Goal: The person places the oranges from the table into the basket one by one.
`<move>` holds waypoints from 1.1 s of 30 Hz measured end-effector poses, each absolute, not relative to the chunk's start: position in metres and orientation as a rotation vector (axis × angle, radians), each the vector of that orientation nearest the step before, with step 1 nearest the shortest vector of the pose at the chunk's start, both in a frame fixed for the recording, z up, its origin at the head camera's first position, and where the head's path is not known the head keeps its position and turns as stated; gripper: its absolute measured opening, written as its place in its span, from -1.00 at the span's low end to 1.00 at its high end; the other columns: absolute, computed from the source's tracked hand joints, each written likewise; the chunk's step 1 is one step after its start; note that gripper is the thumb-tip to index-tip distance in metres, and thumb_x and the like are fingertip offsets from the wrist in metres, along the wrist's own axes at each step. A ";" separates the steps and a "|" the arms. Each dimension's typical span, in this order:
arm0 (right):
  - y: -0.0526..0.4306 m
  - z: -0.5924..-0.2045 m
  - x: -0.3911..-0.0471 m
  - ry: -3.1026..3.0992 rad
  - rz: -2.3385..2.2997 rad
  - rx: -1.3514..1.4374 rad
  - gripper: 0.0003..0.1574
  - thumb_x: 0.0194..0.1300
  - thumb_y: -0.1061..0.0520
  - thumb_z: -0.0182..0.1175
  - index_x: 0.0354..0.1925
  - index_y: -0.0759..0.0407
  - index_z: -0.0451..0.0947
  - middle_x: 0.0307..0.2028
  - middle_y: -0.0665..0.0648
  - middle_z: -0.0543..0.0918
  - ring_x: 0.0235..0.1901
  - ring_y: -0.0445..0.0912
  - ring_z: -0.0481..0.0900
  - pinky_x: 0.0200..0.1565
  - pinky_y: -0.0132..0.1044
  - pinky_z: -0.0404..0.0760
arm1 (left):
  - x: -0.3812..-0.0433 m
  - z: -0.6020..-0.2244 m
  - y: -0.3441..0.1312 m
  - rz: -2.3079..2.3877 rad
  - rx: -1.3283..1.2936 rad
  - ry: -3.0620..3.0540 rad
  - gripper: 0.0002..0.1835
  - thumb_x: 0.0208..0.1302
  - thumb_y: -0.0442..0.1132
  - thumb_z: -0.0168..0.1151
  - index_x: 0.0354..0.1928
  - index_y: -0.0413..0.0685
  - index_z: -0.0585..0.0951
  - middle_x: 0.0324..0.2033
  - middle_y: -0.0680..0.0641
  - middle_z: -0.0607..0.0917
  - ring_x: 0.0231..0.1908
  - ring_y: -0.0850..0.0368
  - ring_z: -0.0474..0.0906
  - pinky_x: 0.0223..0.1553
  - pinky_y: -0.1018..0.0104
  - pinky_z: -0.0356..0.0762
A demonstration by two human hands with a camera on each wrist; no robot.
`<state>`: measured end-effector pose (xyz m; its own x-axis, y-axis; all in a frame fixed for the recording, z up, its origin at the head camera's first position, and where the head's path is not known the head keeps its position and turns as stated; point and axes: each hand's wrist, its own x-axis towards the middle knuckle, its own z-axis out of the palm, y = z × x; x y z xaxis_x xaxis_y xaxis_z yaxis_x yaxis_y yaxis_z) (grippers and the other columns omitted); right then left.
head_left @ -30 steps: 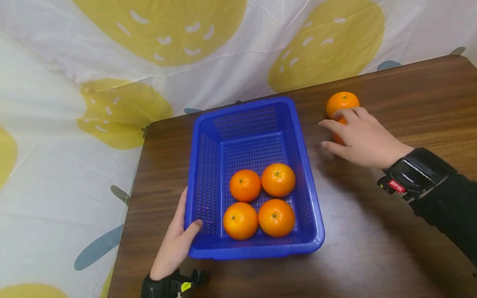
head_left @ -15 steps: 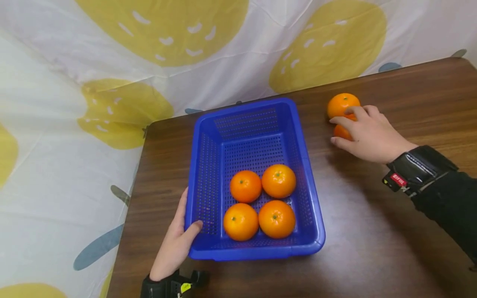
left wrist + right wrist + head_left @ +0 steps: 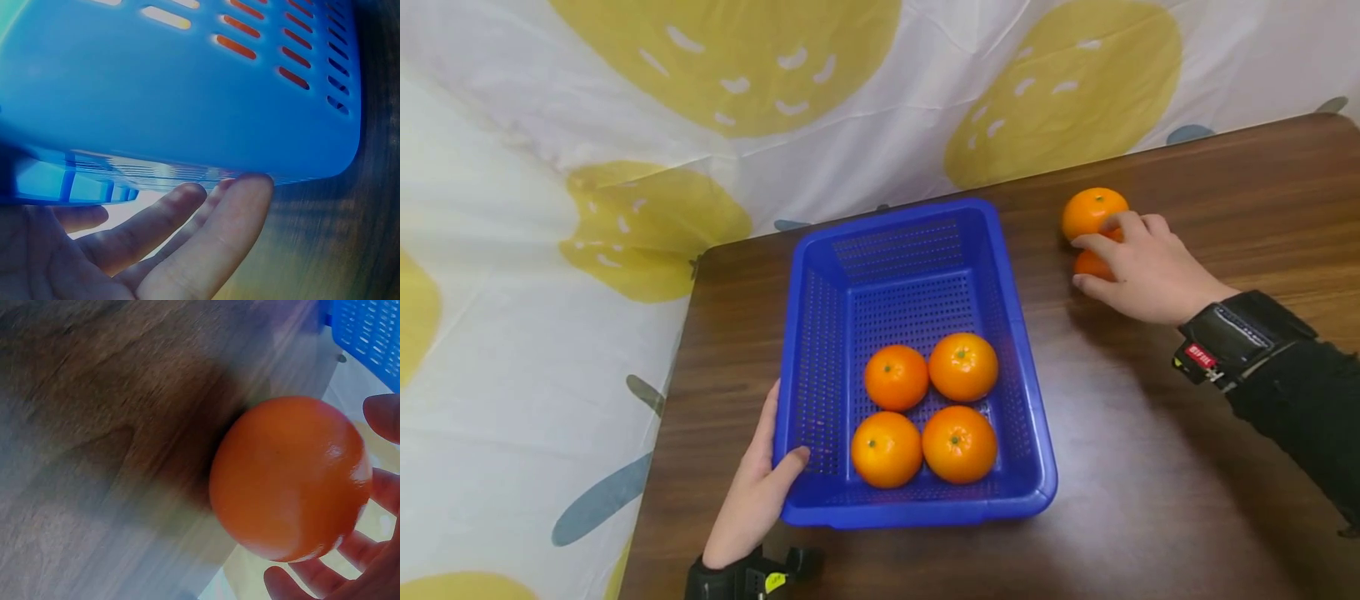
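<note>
In the head view, my left hand (image 3: 752,492) holds the left side of a blue perforated plastic basket (image 3: 1045,483), thumb over the rim. Its fingers lie along the outer wall, as the left wrist view shows. Inside the basket's near half sit several oranges (image 3: 961,446). Over to the right, my right hand (image 3: 1150,271) curves its fingers and thumb round an orange (image 3: 290,478) on the table, partly covering it in the head view. Right behind that one lies another orange (image 3: 1092,212).
The dark wooden table (image 3: 1150,467) extends to the right of the basket. A white curtain with a yellow fruit print (image 3: 850,158) hangs along the table's back and left edges.
My right hand has shifted slightly to the right and drawn its fingers and thumb closer round the nearer orange. The left hand and the basket have stayed in place.
</note>
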<state>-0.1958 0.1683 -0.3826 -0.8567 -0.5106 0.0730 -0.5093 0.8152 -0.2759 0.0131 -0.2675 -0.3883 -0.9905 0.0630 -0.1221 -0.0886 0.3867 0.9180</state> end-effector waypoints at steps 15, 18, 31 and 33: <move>0.168 -0.392 -0.198 3.008 -0.511 -0.837 -0.24 0.18 -0.29 0.08 0.12 0.23 0.36 -0.06 0.48 0.24 -0.12 0.37 0.14 -0.19 0.20 0.30 | 0.013 -0.389 -0.269 1.694 -0.002 2.485 -0.17 0.26 -0.44 -0.08 0.43 0.38 -0.12 0.41 0.01 0.04 0.14 -0.14 0.30 -0.03 -0.28 0.43; 0.167 -0.395 -0.199 3.018 -0.528 -0.833 -0.24 0.13 -0.25 0.16 0.11 0.23 0.36 -0.06 0.48 0.23 -0.14 0.37 0.13 -0.21 0.17 0.29 | 0.013 -0.389 -0.269 1.692 -0.019 2.480 -0.17 0.26 -0.44 -0.08 0.43 0.39 -0.12 0.40 0.01 0.05 0.13 -0.15 0.31 -0.05 -0.28 0.44; 0.166 -0.403 -0.199 2.999 -0.581 -0.772 -0.30 0.07 -0.17 0.24 0.06 0.19 0.33 -0.06 0.45 0.19 -0.13 0.37 0.09 -0.30 0.14 0.33 | 0.013 -0.388 -0.269 1.689 -0.024 2.476 -0.17 0.27 -0.42 -0.07 0.43 0.41 -0.12 0.41 0.03 0.03 0.14 -0.16 0.30 -0.07 -0.31 0.43; 0.165 -0.404 -0.198 2.997 -0.588 -0.781 -0.31 0.08 -0.14 0.24 0.06 0.20 0.32 -0.05 0.46 0.20 -0.12 0.37 0.09 -0.27 0.16 0.31 | 0.013 -0.388 -0.269 1.692 -0.020 2.475 -0.17 0.27 -0.42 -0.07 0.43 0.41 -0.12 0.41 0.03 0.03 0.14 -0.15 0.30 -0.06 -0.31 0.43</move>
<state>-0.1984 0.1651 -0.4039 -0.8772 -0.4689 0.1029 -0.4730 0.8078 -0.3518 0.0129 -0.2687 -0.3881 -0.9896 0.0699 -0.1257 -0.0917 0.3661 0.9261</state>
